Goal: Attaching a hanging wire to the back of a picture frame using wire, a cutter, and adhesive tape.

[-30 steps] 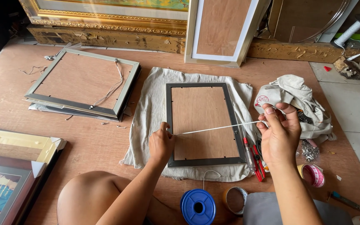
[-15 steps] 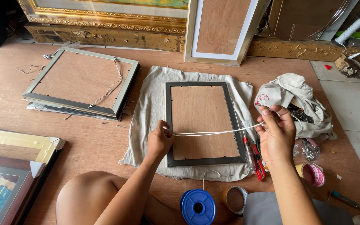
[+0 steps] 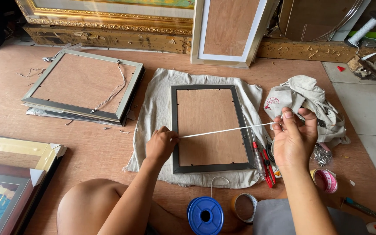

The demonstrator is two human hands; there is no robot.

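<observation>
Two hands pinch one white cord [image 3: 227,130] taut across the dark frame [image 3: 211,128].
Left hand [image 3: 161,145] at 9 o'clock, right hand [image 3: 293,138] at 3 — frame face-down on cloth [image 3: 153,109]; cord seemingly not yet fastened — tying remains.

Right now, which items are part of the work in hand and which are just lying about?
In use: left hand, right hand, white cord, dark frame, grey cloth.
Lying about: blue spool, tape roll, red cutters, silver frame.
</observation>
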